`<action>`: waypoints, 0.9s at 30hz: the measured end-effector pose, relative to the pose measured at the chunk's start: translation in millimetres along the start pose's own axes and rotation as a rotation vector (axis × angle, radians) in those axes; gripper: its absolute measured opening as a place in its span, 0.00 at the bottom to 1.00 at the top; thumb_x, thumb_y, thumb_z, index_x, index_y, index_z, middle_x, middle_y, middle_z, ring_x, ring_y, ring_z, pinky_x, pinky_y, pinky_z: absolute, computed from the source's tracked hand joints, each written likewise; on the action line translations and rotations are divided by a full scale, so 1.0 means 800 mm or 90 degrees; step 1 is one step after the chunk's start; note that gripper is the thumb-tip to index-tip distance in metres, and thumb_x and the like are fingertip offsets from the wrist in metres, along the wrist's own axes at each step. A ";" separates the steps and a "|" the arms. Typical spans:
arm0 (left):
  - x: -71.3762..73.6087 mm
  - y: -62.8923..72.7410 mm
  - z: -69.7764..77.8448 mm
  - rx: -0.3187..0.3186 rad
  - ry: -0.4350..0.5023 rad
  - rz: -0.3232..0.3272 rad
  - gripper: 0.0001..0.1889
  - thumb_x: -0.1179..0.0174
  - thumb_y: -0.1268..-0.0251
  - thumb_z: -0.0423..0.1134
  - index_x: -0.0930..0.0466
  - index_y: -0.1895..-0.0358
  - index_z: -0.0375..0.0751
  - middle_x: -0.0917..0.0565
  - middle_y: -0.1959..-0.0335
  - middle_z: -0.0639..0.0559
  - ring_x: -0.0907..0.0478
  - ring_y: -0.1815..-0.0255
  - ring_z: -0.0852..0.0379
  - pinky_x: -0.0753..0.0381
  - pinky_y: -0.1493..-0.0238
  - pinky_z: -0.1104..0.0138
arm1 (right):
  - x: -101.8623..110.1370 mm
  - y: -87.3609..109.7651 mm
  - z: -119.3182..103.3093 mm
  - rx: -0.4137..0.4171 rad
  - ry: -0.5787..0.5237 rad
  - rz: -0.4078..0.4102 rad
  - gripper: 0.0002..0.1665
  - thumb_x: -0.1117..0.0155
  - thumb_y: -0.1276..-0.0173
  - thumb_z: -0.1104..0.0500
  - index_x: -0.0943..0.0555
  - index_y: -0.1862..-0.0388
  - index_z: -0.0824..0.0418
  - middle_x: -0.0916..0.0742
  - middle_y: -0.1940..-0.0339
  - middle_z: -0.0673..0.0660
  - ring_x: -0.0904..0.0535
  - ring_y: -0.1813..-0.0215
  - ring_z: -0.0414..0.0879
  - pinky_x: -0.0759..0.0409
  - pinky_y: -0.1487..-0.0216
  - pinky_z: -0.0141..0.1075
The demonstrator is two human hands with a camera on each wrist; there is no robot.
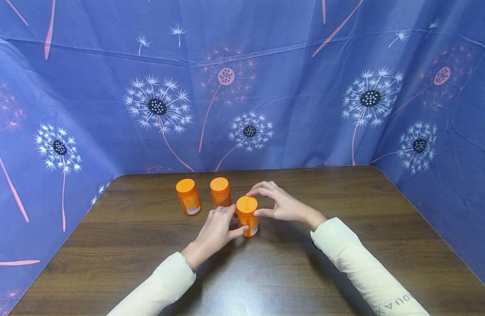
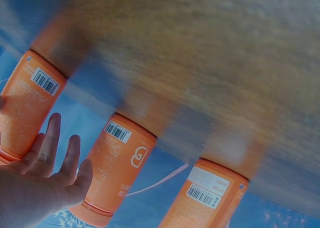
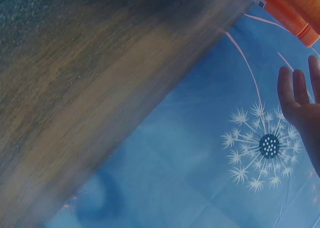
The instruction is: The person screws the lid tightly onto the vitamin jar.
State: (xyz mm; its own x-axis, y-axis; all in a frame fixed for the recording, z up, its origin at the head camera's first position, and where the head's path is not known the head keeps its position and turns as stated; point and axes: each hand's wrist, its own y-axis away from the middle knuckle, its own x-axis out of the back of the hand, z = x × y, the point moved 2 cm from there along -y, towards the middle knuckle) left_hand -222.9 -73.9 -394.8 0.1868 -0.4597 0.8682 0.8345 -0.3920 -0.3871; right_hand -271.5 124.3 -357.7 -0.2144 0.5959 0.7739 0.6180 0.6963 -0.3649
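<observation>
An orange screw-top bottle (image 1: 248, 223) stands upright on the table between both hands. My left hand (image 1: 215, 231) holds its body low down, thumb across the front and fingers on the far left side. In the left wrist view that left hand (image 2: 47, 185) has its other fingers spread beside the held bottle (image 2: 27, 108). The right hand (image 1: 280, 204) is at the orange lid (image 1: 247, 204), thumb on the near right side and index fingertip at the far rim. Part of the bottle (image 3: 285, 10) and the fingers of the right hand (image 3: 305, 103) show in the right wrist view.
Two similar orange bottles stand to the left: one (image 1: 220, 193) just behind the left hand, another (image 1: 189, 197) farther left. All are on a dark wooden table (image 1: 325, 276). A blue cloth (image 1: 290, 109) with dandelion prints hangs around its back and sides.
</observation>
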 end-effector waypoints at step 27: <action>0.000 0.000 0.000 -0.007 -0.010 0.005 0.21 0.36 0.50 0.56 0.28 0.58 0.47 0.18 0.67 0.53 0.24 0.63 0.55 0.30 0.57 0.56 | -0.018 0.001 -0.001 -0.053 0.009 0.062 0.32 0.27 0.52 0.48 0.30 0.53 0.58 0.24 0.51 0.49 0.34 0.45 0.47 0.33 0.43 0.46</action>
State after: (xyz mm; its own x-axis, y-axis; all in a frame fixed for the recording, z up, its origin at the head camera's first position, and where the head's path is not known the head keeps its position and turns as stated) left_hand -222.9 -74.2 -395.0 0.2015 -0.4506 0.8697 0.8273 -0.3970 -0.3974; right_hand -267.6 116.3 -368.6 -0.1390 0.6531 0.7444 0.6966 0.5988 -0.3952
